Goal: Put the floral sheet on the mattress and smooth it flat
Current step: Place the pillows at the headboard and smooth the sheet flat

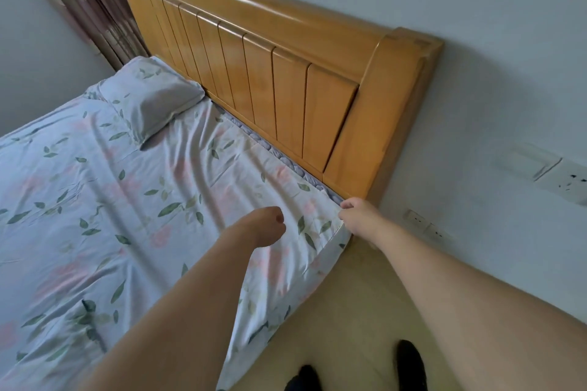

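The pale floral cotton sheet, printed with green leaves and pink blooms, is already lying across the mattress, so the spreading looks done; long creases are still running through it, so the smoothing is what is left. A matching floral pillow is sitting on it at the far left by the honey-coloured slatted wooden headboard. The left hand is hovering over the sheet with fingers curled under, gripping nothing that shows. The right hand is pinching the sheet's corner at the near head end, just beside the headboard post. A strip of quilted mattress edge is showing uncovered along the headboard. To the right, bare yellowish floor is leaving standing room beside the white wall.
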A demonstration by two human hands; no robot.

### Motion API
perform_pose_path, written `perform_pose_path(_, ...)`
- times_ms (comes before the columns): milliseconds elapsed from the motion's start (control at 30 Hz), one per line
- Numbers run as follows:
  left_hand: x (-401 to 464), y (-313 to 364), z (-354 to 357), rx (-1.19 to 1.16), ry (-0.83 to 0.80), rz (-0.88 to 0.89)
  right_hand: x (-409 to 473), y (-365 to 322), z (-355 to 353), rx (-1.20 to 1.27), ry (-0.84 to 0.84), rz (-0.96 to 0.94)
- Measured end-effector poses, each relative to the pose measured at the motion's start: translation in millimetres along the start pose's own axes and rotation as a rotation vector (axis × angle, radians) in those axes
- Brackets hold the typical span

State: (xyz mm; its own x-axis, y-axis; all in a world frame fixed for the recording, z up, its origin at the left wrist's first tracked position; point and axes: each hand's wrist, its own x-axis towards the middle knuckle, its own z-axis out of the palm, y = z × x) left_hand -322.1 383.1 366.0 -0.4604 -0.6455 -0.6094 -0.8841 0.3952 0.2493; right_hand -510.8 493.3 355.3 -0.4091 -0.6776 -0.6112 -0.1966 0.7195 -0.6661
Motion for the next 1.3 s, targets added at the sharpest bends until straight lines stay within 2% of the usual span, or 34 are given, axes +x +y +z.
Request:
perform_pose_path(133, 99, 13, 66, -0.054, 0.076, -0.022, 106, 57, 9, -0.032, 0.004, -0.051)
perform_pose_path(300, 246, 13, 178, -0.123, 0.161, 0.022, 250, 150, 58, -0.034, -0.025, -0.136)
perform_pose_path(367, 293, 13, 220, -0.160, 0.131, 0.022, 298, 186, 77, -0.167, 0.075, -0.218)
perform_pose_path(433, 329, 11, 246, -0.153, 0.023, 0.048, 340, 210, 88, -0.291, 0.248, -0.291)
perform_pose_path(500, 357, 9, 269, -0.067, 0.009, 0.060, 374, 232, 105, -0.286, 0.378, -0.342)
perform_pose_path(633, 371, 12, 277, 0.012, 0.075, 0.059, 398, 242, 122, -0.288, 0.454, -0.390)
perform_pose_path(733, 364, 15, 276, -0.015, 0.073, 0.056, 393, 239, 114, -0.223, 0.404, -0.424)
perform_pose_path(867, 357, 16, 258, -0.179, -0.036, -0.012, 390, 241, 101, -0.129, 0.347, -0.517)
perform_pose_path(967, 352, 17, 259, -0.254, 0.015, 0.009, 390, 253, 98, 0.027, 0.384, -0.607)
perform_pose_path(1033, 342, 21, 273, -0.142, 0.164, 0.038, 389, 265, 95, 0.138, 0.369, -0.631)
perform_pose_path(1133, 325, 29, 288, 0.160, 0.395, 0.049, 384, 270, 85, 0.246, 0.325, -0.609)
perform_pose_path(1300, 310, 48, 287, 0.551, 0.447, 0.095, 385, 268, 74, 0.320, 0.322, -0.621)
